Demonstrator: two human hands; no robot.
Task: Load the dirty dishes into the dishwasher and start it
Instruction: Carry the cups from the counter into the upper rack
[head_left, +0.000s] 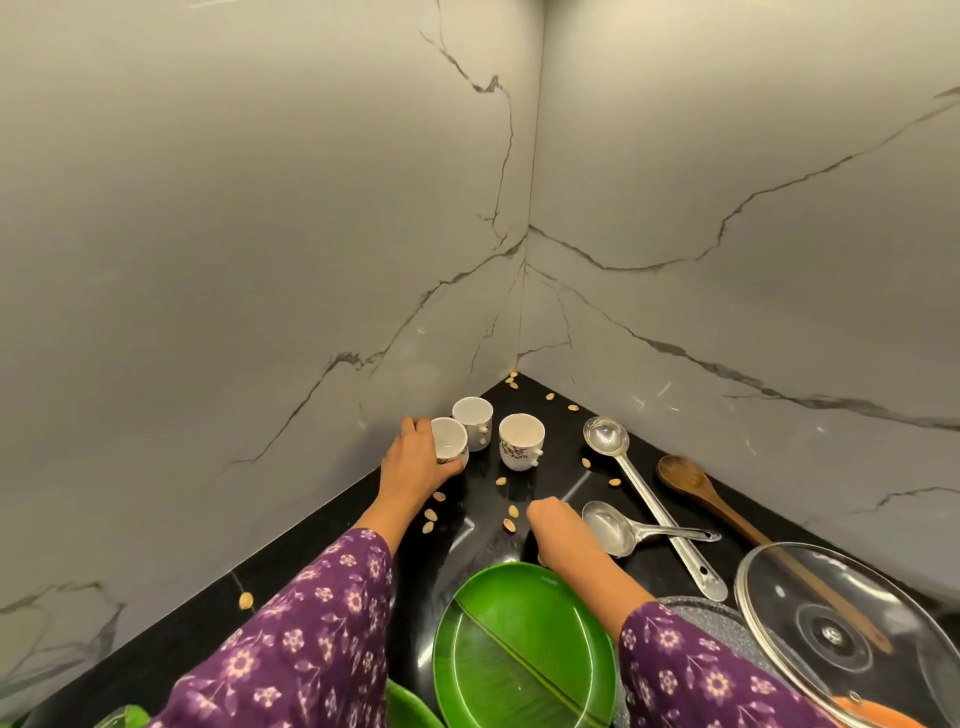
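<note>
Three white cups with a flower print stand in the corner of the black counter (291, 566). My left hand (413, 457) grips the nearest cup (450, 439) round its side. A second cup (474, 418) stands just behind it and a third cup (521, 441) to the right. My right hand (553, 525) hovers low over the counter with fingers curled down near some shells; whether it holds anything is hidden. A green leaf-print plate (519, 649) lies close below my right forearm.
A steel ladle (649, 499), a smaller steel spoon (623, 527) and a wooden spoon (727, 512) lie at the right. A glass lid (852, 634) sits on a grey pan at lower right. Nut shells (431, 519) are scattered about. Marble walls close the corner.
</note>
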